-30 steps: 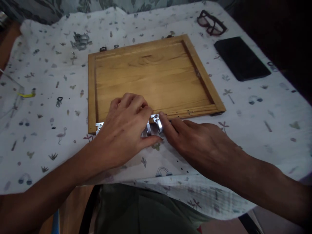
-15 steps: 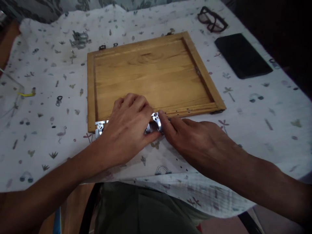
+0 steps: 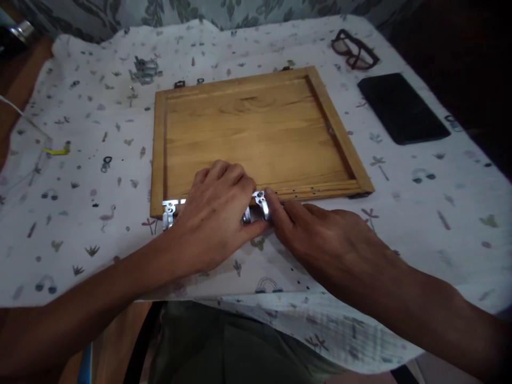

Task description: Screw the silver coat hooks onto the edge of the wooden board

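Several metal fittings [image 3: 261,198] sit along the near edge of the wooden panel [image 3: 256,133]. The left hand [image 3: 220,213] curls over that edge, what it grips hidden; the right hand [image 3: 320,226] sets a fingertip against the rightmost fitting, any pinch unclear. Glasses [image 3: 355,52] lie near the panel's far right corner.

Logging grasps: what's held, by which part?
Can't tell: the right hand is at the right end of the metal bracket; the left hand lies beside it, hiding any grip.
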{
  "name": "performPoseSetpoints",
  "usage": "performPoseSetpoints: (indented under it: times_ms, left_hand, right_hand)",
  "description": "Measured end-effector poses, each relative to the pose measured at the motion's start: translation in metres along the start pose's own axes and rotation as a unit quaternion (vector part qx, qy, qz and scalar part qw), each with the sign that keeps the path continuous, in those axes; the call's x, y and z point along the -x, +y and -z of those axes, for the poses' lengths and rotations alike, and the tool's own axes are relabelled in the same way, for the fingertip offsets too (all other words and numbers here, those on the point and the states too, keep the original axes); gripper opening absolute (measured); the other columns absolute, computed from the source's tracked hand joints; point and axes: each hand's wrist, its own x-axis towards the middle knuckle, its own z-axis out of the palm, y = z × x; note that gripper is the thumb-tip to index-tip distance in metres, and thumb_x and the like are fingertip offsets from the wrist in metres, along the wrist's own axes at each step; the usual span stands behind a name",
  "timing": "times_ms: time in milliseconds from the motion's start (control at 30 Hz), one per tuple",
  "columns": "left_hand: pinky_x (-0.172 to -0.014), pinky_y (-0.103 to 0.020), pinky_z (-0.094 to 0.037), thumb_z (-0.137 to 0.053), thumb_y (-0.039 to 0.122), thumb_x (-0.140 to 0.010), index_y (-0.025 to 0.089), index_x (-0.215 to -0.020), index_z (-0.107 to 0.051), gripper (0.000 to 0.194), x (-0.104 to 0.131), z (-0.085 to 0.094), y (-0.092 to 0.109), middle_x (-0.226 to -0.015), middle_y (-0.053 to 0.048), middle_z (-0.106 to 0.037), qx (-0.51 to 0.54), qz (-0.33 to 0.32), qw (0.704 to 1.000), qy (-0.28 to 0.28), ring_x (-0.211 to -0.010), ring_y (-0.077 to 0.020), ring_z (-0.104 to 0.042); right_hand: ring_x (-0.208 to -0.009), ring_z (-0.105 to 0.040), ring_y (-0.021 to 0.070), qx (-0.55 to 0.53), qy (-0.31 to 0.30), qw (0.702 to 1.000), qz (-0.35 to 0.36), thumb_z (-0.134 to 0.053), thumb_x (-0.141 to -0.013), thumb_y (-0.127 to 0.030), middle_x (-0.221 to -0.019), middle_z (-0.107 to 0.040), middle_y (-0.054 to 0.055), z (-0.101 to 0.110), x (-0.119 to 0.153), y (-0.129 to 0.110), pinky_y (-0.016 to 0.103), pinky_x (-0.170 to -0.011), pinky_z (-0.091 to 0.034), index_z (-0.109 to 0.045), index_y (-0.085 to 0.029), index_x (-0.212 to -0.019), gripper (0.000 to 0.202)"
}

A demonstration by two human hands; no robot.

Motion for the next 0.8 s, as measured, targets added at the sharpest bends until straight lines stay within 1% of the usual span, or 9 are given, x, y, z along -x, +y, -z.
performPoseSetpoints:
  times_ms: [133, 400, 600, 700, 800]
  left_hand:
    - [-0.089, -0.045, -0.046, -0.066, 0.037, -0.088, 0.011, -0.095, -0.068, 0.027, -0.0002, 0.0000, 0.0005, -0.101, -0.010, -0.065, -0.006, 0.003, 1.000, 0.002, -0.104, -0.0299, -0.055]
    - [-0.086, -0.043, -0.046, -0.067, 0.038, -0.087, 0.013, -0.090, -0.067, 0.024, -0.0006, -0.0004, 0.0004, -0.093, -0.008, -0.063, -0.023, 0.003, 1.000, 0.009, -0.098, -0.0285, -0.056]
    - [-0.087, -0.044, -0.046, -0.070, 0.036, -0.084, 0.014, -0.089, -0.068, 0.023, -0.0015, 0.0025, 0.0009, -0.090, -0.007, -0.062, -0.016, 0.004, 1.000, 0.002, -0.099, -0.0286, -0.056]
    - [-0.088, -0.045, -0.046, -0.072, 0.037, -0.084, 0.013, -0.088, -0.068, 0.025, -0.0017, 0.0029, 0.0009, -0.090, -0.007, -0.062, -0.019, 0.004, 1.000, -0.005, -0.099, -0.0286, -0.056]
    - [-0.087, -0.044, -0.046, -0.072, 0.039, -0.084, 0.013, -0.088, -0.068, 0.026, -0.0016, 0.0013, 0.0011, -0.090, -0.007, -0.062, -0.026, 0.004, 1.000, 0.001, -0.098, -0.0283, -0.056]
  right_hand:
    - [-0.055, -0.062, 0.0180, 0.005, 0.012, 1.000, -0.004, -0.036, -0.077, 0.007, -0.071, -0.061, 0.007, 0.0003, -0.0014, 0.0001, 0.027, -0.043, -0.037, -0.056, 0.008, -0.123, 0.050]
    - [-0.055, -0.062, 0.0182, 0.000, 0.007, 1.000, 0.006, -0.033, -0.077, 0.009, -0.072, -0.061, 0.007, 0.0000, -0.0011, -0.0004, 0.028, -0.044, -0.036, -0.058, 0.006, -0.120, 0.049]
    - [-0.063, -0.065, 0.0193, -0.021, -0.019, 1.000, 0.009, -0.036, -0.079, 0.007, -0.083, -0.066, 0.010, -0.0003, 0.0006, 0.0039, 0.028, -0.046, -0.036, -0.052, 0.004, -0.126, 0.050]
    - [-0.062, -0.065, 0.0179, -0.035, -0.022, 0.999, 0.010, -0.038, -0.078, 0.007, -0.084, -0.068, 0.009, 0.0003, -0.0004, 0.0070, 0.028, -0.047, -0.037, -0.047, 0.003, -0.131, 0.053]
    - [-0.064, -0.065, 0.0184, -0.031, -0.027, 0.999, 0.003, -0.038, -0.078, 0.007, -0.085, -0.068, 0.009, 0.0008, -0.0008, 0.0084, 0.028, -0.048, -0.038, -0.044, 0.002, -0.132, 0.054]
